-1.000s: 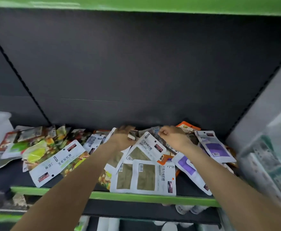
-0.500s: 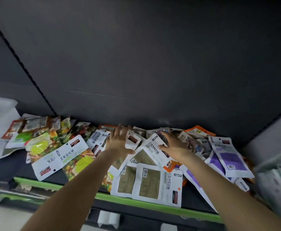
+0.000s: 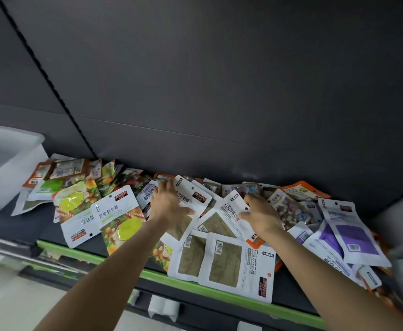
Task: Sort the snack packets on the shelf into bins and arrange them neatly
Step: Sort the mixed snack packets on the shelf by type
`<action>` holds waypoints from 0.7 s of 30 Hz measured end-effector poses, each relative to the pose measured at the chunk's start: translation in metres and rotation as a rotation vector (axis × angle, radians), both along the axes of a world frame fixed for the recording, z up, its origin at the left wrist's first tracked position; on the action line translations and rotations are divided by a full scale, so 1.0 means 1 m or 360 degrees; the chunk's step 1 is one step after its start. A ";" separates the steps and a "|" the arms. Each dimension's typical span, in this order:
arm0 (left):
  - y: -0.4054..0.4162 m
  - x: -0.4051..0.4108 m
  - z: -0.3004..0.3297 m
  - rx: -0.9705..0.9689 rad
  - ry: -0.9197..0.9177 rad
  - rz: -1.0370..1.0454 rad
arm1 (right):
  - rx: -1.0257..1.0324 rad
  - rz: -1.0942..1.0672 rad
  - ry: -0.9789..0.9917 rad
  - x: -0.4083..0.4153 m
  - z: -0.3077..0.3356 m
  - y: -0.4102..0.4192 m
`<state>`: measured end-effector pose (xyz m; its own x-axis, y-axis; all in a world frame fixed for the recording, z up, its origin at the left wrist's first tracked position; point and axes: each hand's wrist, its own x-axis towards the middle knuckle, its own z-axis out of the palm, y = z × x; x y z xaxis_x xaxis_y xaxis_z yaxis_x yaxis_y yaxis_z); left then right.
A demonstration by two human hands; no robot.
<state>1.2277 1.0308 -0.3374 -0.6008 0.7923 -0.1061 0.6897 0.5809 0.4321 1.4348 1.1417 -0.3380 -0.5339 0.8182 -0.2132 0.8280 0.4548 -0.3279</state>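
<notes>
Both bare forearms reach up and forward from below, angling in toward each other. The left hand lies palm down with its fingers spread and fairly straight, thumb out to the right. The right hand is also palm down, fingers stretched leftward, slightly bent.

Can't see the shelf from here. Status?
Left hand and right hand open, flat on white packets. Pile unsorted. White bin far left.
</notes>
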 end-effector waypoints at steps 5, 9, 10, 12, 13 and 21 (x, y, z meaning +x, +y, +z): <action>-0.001 -0.013 0.013 0.0379 -0.0446 0.0078 | 0.0070 -0.0044 -0.0091 -0.016 0.015 -0.001; -0.002 -0.027 0.015 0.0471 -0.0681 0.0064 | 0.0221 -0.0123 -0.0079 -0.036 0.021 -0.010; -0.002 -0.031 0.014 0.0497 -0.0717 0.0064 | 0.0300 -0.0136 -0.0013 -0.042 0.021 -0.015; -0.005 -0.041 0.013 0.0581 -0.0746 0.0041 | 0.0380 -0.0040 0.0225 -0.058 0.021 -0.031; -0.008 -0.046 0.014 0.0624 -0.0749 0.0020 | 0.0360 0.0074 0.0327 -0.069 0.020 -0.040; -0.046 -0.123 0.016 0.0602 -0.0758 -0.0217 | 0.0020 -0.0142 0.0436 -0.175 0.014 -0.083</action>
